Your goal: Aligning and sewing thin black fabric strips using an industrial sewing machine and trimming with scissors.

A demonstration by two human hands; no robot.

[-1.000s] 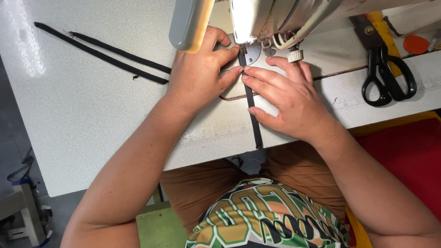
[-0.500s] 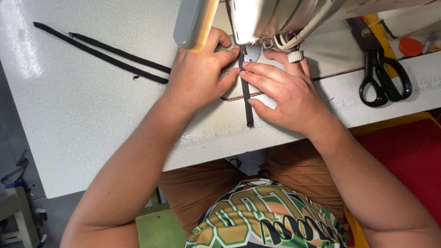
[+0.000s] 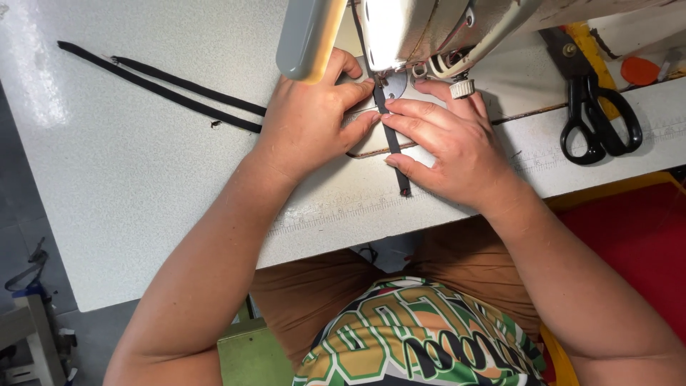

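Observation:
A narrow black strap (image 3: 392, 146) runs under the presser foot of a white sewing machine (image 3: 421, 32). Its free end lies on the table just in front of my hands. My left hand (image 3: 311, 118) lies flat to the left of the strap, fingertips pressing beside it near the needle plate (image 3: 394, 84). My right hand (image 3: 450, 146) lies on the right side, fingers pressing the strap down against the table. Both hands touch the strap without closing around it.
Two more black straps (image 3: 164, 86) lie at the table's (image 3: 143, 186) far left. Black scissors (image 3: 593, 107) rest at the right, beside an orange object (image 3: 639, 70). A lamp head (image 3: 309, 36) hangs above my left hand. The table's front edge is near my lap.
The strap has been drawn away from me under the machine: its free end, which hung over the table's front edge, now lies on the table near my right hand. Both hands stayed in place.

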